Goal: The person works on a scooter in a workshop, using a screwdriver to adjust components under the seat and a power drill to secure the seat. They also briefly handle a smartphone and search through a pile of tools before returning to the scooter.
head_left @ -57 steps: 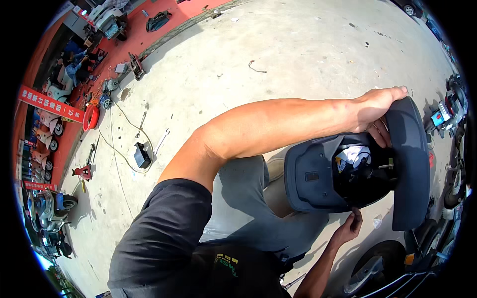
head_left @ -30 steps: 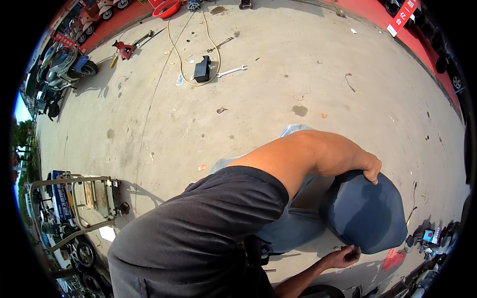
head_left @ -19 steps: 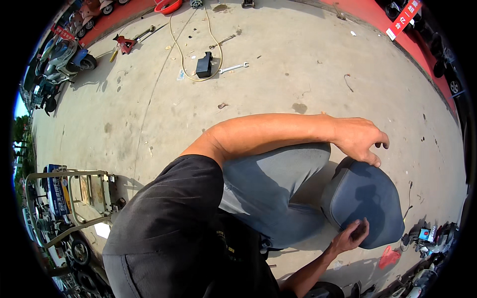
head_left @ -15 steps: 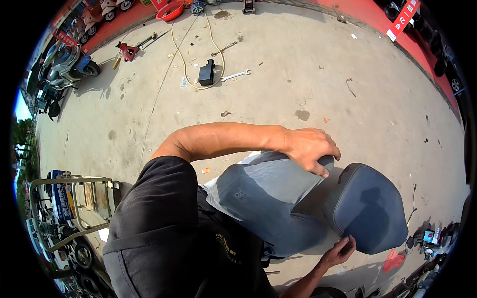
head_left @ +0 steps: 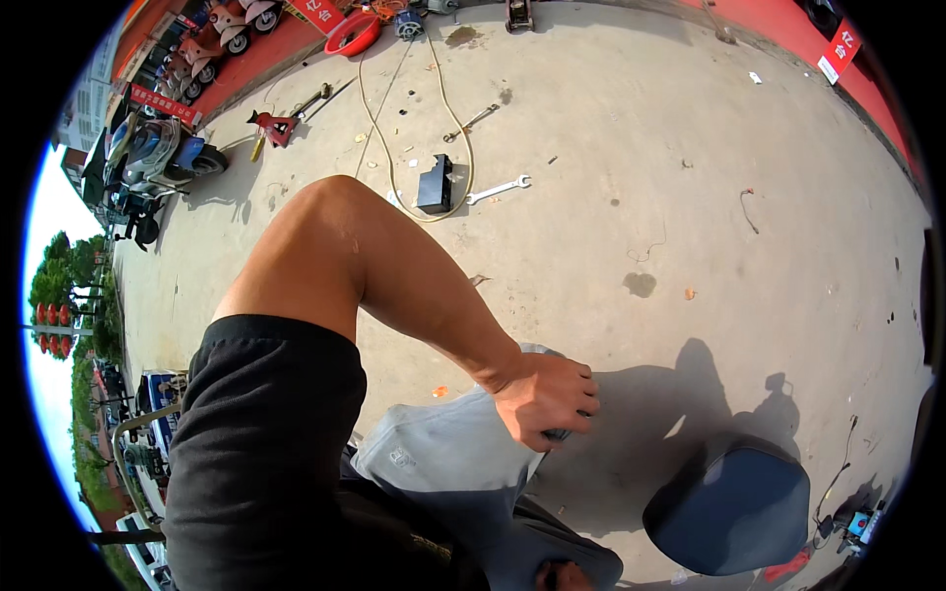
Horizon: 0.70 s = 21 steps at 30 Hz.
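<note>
My left hand point(head_left: 547, 399) rests on my grey trouser leg point(head_left: 443, 463), fingers curled together; a small dark spot shows under the fingertips and I cannot tell what it is. Its bare forearm runs up to my black sleeve point(head_left: 266, 433). Only a sliver of my right hand point(head_left: 558, 575) shows at the lower edge, against the grey cloth. The dark blue scooter seat point(head_left: 731, 507) lies shut down at the lower right, apart from both hands.
A black box point(head_left: 435, 185), a silver wrench point(head_left: 498, 189) and a looping cable point(head_left: 392, 148) lie on the concrete beyond. A red jack stand point(head_left: 276, 126) and a red ring point(head_left: 352, 32) sit farther back. Parked scooters point(head_left: 148, 158) stand at the left.
The seat went from raised to shut down. My left hand left the seat and came back to my trouser leg. The view has tilted, pushing the seat to the lower right.
</note>
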{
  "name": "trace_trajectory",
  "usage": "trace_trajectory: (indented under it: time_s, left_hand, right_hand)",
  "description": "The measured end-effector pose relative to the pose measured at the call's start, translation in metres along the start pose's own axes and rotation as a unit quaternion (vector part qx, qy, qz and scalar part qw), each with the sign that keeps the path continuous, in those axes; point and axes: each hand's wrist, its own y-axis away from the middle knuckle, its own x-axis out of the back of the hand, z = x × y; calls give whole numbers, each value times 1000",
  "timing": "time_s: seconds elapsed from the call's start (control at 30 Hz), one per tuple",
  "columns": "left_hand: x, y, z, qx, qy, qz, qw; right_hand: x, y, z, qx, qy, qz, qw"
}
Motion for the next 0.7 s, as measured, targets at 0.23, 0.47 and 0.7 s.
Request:
trace_trajectory:
  time_s: [0.23,0.47,0.7]
  left_hand:
    - [41,86,43,198,110,-64,972]
    - [26,151,169,523,33,-64,850]
    - [104,170,240,586,268,12,764]
  right_hand:
    - [49,-77,-74,1,-87,-115,989]
    - [33,-141,-175,-79,74,-374,921]
    - [125,-315,-305,-238,-300,-312,869]
